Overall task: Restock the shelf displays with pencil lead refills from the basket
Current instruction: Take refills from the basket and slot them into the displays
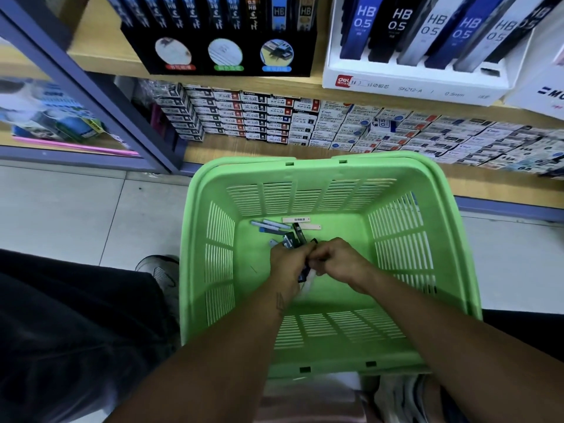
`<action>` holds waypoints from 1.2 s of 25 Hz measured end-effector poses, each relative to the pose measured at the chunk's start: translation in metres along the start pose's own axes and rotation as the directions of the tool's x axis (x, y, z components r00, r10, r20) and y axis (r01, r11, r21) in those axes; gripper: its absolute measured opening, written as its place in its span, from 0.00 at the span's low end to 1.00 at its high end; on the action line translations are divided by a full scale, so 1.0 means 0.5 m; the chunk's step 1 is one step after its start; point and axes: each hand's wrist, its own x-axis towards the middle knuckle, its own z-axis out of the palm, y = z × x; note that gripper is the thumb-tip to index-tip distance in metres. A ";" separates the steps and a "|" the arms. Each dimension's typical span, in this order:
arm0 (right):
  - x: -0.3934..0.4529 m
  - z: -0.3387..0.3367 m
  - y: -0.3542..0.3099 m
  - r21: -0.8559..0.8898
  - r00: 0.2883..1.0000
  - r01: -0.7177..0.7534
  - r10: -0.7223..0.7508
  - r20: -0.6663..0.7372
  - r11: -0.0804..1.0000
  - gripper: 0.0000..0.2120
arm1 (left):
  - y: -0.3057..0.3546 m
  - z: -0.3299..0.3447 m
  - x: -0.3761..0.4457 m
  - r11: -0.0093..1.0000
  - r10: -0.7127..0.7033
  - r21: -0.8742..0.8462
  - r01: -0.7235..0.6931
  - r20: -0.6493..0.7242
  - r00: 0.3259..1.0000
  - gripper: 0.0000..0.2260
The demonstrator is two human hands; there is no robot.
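- Head view: your left hand (288, 264) and right hand (337, 261) met low in the green basket (305, 355), both grips curled round a small bunch of lead refills (300, 241).
- More loose refills (271, 225) lay toward the basket's far wall.
- You were at the gathering step, I judge; next came lifting the bunch to the shelf displays (412, 47).

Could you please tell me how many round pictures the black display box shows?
3, in a row on the black cardboard display box: the left round picture above a red caption, the middle round picture above green, the right round picture above blue. None hidden.
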 end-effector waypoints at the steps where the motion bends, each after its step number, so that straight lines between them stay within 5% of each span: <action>1: 0.001 -0.003 -0.006 0.000 1.000 0.016 -0.016 -0.016 1.000 0.06 | 0.006 -0.010 0.001 1.000 0.007 0.030 -0.007 0.008 1.000 0.14; 5: 0.017 -0.028 -0.015 0.195 0.975 -0.054 0.094 -0.202 0.979 0.08 | 0.025 -0.039 0.002 1.000 0.029 -0.005 -0.028 0.071 0.997 0.07; 8: 0.025 -0.029 -0.022 0.287 0.975 -0.069 0.126 -0.184 0.955 0.17 | 0.030 -0.049 -0.005 0.999 -0.007 0.034 0.002 0.148 0.989 0.06; 11: 0.031 -0.034 -0.042 0.029 0.990 0.037 -0.033 -0.135 0.999 0.21 | 0.032 -0.066 -0.007 0.984 -0.092 0.170 0.050 0.248 0.964 0.05; 14: 0.036 -0.037 -0.048 -0.226 0.998 0.020 -0.008 0.056 0.974 0.29 | 0.031 -0.083 -0.005 0.973 -0.176 0.198 0.121 0.294 0.940 0.03; 18: 0.035 -0.038 -0.039 -0.135 0.998 -0.033 0.041 0.058 0.990 0.25 | 0.034 -0.090 -0.002 0.982 -0.180 0.107 0.153 0.310 0.933 0.03; 21: 0.038 -0.036 -0.036 -0.016 0.999 -0.010 0.010 0.033 1.000 0.18 | 0.040 -0.089 -0.010 0.965 -0.203 0.233 0.119 0.380 0.903 0.04; 26: 0.057 -0.011 -0.052 -0.182 0.988 0.101 -0.076 0.138 0.978 0.10 | 0.031 -0.088 -0.020 0.973 -0.208 0.183 0.144 0.403 0.891 0.06; 30: 0.055 -0.028 -0.053 0.105 0.991 0.095 -0.083 -0.107 0.990 0.10 | 0.040 -0.089 -0.004 0.985 -0.170 0.043 0.164 0.257 0.951 0.02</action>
